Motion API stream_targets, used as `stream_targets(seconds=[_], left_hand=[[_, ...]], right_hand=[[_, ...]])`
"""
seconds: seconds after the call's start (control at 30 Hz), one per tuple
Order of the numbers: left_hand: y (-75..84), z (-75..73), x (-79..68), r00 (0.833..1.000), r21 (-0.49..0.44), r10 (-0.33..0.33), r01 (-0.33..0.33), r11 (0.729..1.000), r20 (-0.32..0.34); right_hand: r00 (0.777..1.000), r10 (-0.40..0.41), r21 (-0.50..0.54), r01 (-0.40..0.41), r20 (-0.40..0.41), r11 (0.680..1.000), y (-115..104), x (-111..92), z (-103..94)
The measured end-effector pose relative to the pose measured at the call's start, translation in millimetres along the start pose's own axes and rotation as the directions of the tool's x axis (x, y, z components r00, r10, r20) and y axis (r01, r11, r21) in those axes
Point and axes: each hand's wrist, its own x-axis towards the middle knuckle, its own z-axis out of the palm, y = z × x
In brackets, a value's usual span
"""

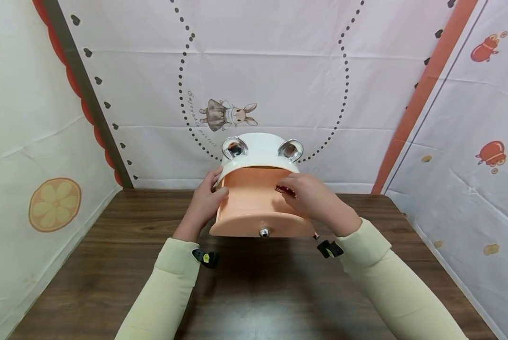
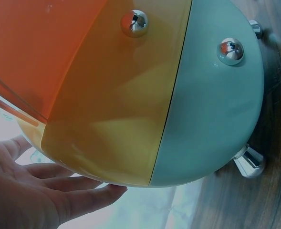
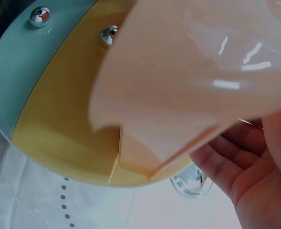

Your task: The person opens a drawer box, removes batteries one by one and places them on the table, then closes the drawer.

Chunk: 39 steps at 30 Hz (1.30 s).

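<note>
A white case with chrome-ringed eyes (image 1: 260,147) stands on the table, its top peach drawer (image 1: 254,229) pulled out. My left hand (image 1: 204,198) touches the case's left side, its thumb over the drawer's side edge. In the left wrist view, that hand's fingers (image 2: 90,198) lie fairly straight along the outside of the case. Over the drawer's right part, my right hand (image 1: 317,198) pinches a small dark red thing (image 1: 285,191), its kind unclear. The right wrist view shows this hand (image 3: 252,162) beyond the drawer wall, with the red thing hidden.
Below the open drawer are a yellow drawer (image 2: 116,100) and a teal drawer (image 2: 209,109) with chrome knobs, both closed. Chrome feet (image 2: 250,162) hold the case up on the dark wooden table (image 1: 254,293). Printed cloth (image 1: 262,71) hangs behind and at both sides.
</note>
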Motion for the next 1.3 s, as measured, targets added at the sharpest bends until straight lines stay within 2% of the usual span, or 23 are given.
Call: stream_targets(seconds=[0.27, 0.57, 0.87, 1.3], left_hand=[[-1.4, -0.2, -0.6, 1.0, 0.009, -0.016, 0.016, 1.0, 0.0], [0.6, -1.5, 0.4, 1.0, 0.014, -0.013, 0.013, 1.0, -0.004], [1.3, -0.8, 1.5, 1.0, 0.009, -0.018, 0.018, 1.0, -0.01], [0.4, 0.1, 1.1, 1.0, 0.005, -0.012, 0.012, 1.0, -0.009]], right_hand=[[0.999, 0.035, 0.02, -0.034, -0.013, 0.999, 7.4, -10.8, -6.8], [0.997, 0.021, 0.027, -0.019, -0.076, 0.999, 16.4, -17.3, -12.1], [0.991, 0.129, 0.087, -0.126, -0.028, 0.988, 26.1, -24.3, -14.1], [0.978, 0.206, 0.163, -0.204, 0.004, 0.965, 39.9, -36.6, -7.5]])
